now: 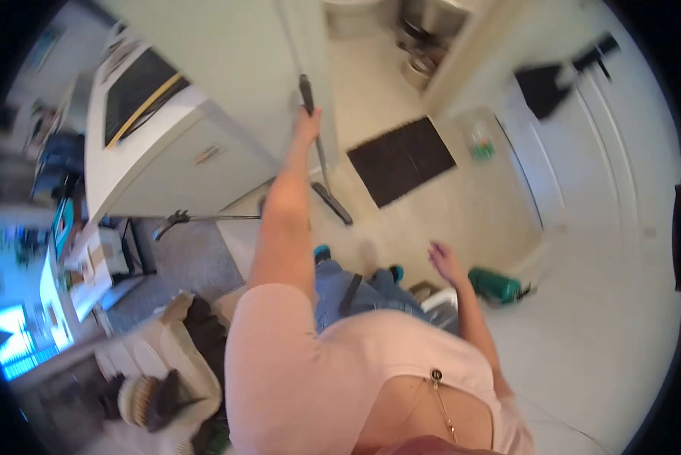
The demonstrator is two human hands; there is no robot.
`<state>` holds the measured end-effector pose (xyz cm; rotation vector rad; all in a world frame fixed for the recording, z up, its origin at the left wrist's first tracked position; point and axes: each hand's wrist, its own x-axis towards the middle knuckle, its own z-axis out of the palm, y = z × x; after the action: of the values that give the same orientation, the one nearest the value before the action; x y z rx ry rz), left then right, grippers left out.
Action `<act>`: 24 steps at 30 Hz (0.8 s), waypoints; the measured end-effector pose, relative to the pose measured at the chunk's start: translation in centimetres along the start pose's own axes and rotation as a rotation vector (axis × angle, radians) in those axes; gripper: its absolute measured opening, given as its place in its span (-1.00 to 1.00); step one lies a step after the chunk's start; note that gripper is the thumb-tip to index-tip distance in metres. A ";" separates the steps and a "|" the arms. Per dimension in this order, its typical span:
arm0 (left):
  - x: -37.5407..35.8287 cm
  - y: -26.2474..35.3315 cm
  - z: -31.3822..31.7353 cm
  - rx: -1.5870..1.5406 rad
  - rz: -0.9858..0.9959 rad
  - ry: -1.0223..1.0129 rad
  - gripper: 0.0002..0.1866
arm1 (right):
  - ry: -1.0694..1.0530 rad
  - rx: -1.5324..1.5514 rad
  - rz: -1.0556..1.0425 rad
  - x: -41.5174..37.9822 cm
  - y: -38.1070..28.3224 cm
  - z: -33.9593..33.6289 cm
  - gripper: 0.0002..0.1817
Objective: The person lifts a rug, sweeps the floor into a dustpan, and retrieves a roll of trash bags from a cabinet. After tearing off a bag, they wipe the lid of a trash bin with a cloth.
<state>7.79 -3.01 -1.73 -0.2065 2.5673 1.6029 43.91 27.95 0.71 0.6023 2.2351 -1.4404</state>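
Observation:
My left hand (308,125) reaches out ahead, its fingers wrapped round the dark grip of a long-handled floor tool (321,155). The thin pole runs down to a flat, dark, bar-shaped head (331,203) on the pale floor. Low at my right side hangs my right hand (448,265), fingers loosely curved and a little apart, with nothing visible in them. Nearest to it is a green bottle-shaped container (496,285) by the white door.
A dark mat (402,161) lies on the floor ahead, before a doorway. A black dustpan-like piece (545,89) hangs against the white door (598,205). To the left stand a white counter (147,106) and a second pole (219,218). A cluttered beige chair (139,356) is nearer.

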 end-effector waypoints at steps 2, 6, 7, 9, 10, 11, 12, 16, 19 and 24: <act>-6.7 2.6 -0.3 0.103 0.116 -0.097 -0.53 | 0.001 0.211 0.124 -3.1 -3.3 1.8 -0.63; -17.3 8.1 0.6 0.150 0.340 -0.324 -0.60 | -0.012 0.756 0.290 -0.5 -9.1 7.4 -0.64; -19.6 9.3 0.9 0.084 0.449 -0.357 -0.62 | -0.080 0.930 0.311 0.2 -9.9 8.2 -0.65; -23.1 10.4 1.5 -0.021 0.663 -0.428 -0.66 | -0.259 1.258 0.328 2.0 -10.9 9.4 -0.66; -24.0 10.7 1.8 -0.054 0.782 -0.468 -0.68 | -0.183 1.179 0.217 2.9 -10.6 9.5 -0.69; -25.1 11.4 1.7 -0.101 0.793 -0.541 -0.69 | -0.106 1.098 0.121 3.4 -9.6 9.5 -0.72; -25.7 12.1 1.8 -0.149 0.797 -0.613 -0.69 | -0.029 1.011 0.033 3.7 -7.8 9.2 -0.75; -24.3 12.5 5.4 -0.139 0.839 -0.957 -0.62 | 0.226 0.810 -0.141 4.8 -1.5 5.9 -0.86; -23.4 11.5 9.2 -0.098 0.807 -1.079 -0.53 | 0.251 1.373 0.327 2.9 -2.6 -0.5 -0.92; -17.1 -1.6 18.4 0.285 0.356 -1.015 -0.66 | 0.066 1.236 0.578 3.2 15.2 -6.6 -0.83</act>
<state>25.23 13.82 -8.47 0.8880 1.9847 0.9623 49.11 40.13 -9.77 1.4804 0.7911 -2.2908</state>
